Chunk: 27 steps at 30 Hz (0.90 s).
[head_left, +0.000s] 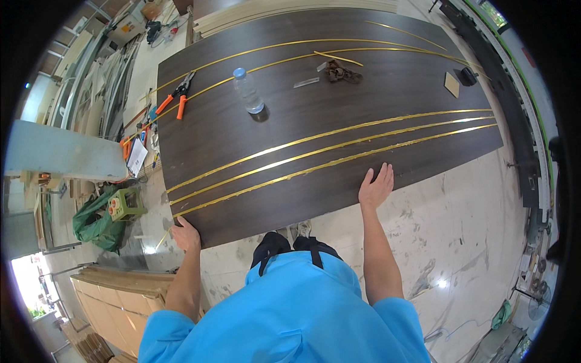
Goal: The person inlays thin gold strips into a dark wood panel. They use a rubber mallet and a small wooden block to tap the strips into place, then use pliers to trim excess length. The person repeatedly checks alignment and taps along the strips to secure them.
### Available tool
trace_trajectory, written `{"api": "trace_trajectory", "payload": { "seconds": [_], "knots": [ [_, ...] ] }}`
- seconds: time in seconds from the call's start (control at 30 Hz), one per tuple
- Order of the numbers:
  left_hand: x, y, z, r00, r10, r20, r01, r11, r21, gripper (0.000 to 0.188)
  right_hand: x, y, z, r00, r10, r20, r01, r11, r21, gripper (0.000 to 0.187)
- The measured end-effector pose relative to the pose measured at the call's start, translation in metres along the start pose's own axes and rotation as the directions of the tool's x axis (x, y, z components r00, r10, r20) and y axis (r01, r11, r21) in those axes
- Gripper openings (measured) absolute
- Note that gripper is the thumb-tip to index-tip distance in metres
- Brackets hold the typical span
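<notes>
A large dark brown board [212,142] lies in front of me, with three gold strips [333,146] running lengthwise along its near half. My right hand [376,186] rests at the board's near edge, fingers stretched out and nothing in them. At the near left corner, my left hand [186,234] has its fingers bent close to the end of the nearest strip; what they grip is too small to make out. A thin gold piece [162,239] sticks out below that corner. More gold strips [284,43] cross the far half.
On the board stand or lie a water bottle with a blue cap [248,92], orange-handled cutters [176,95], a brown rag [343,72], a clear flat piece [306,82] and a beige tile [451,85]. A green stool [126,204] and stacked cardboard [121,296] are at left.
</notes>
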State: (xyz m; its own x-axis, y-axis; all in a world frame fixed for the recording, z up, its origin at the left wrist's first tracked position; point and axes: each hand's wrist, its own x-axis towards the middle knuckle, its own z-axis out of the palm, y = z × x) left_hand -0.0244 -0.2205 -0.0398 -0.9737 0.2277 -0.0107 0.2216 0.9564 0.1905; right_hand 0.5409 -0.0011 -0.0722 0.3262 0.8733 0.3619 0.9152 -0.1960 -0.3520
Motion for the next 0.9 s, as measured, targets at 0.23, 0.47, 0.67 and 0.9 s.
{"api": "trace_trajectory", "payload": {
  "seconds": [0.23, 0.47, 0.67, 0.9],
  "knots": [
    [0.007, -0.004, 0.007, 0.999, -0.031, 0.044, 0.030, 0.999, 0.027, 0.072, 0.000, -0.001, 0.000, 0.999, 0.019, 0.026, -0.019, 1.000, -0.020, 0.060],
    [0.005, -0.003, 0.006, 0.998, -0.041, 0.044, 0.041, 0.999, 0.007, 0.072, 0.000, 0.000, -0.001, 0.998, 0.034, 0.051, -0.033, 0.999, -0.021, 0.060],
    [0.005, -0.003, 0.005, 0.997, -0.039, 0.064, 0.038, 0.999, 0.010, 0.072, 0.001, 0.000, -0.001, 0.998, 0.033, 0.049, -0.032, 0.999, -0.018, 0.061],
    [0.006, -0.007, 0.013, 1.000, -0.011, -0.019, 0.011, 1.000, -0.009, 0.075, 0.001, -0.001, -0.002, 0.999, 0.026, 0.043, -0.024, 0.999, -0.031, 0.060]
  ]
}}
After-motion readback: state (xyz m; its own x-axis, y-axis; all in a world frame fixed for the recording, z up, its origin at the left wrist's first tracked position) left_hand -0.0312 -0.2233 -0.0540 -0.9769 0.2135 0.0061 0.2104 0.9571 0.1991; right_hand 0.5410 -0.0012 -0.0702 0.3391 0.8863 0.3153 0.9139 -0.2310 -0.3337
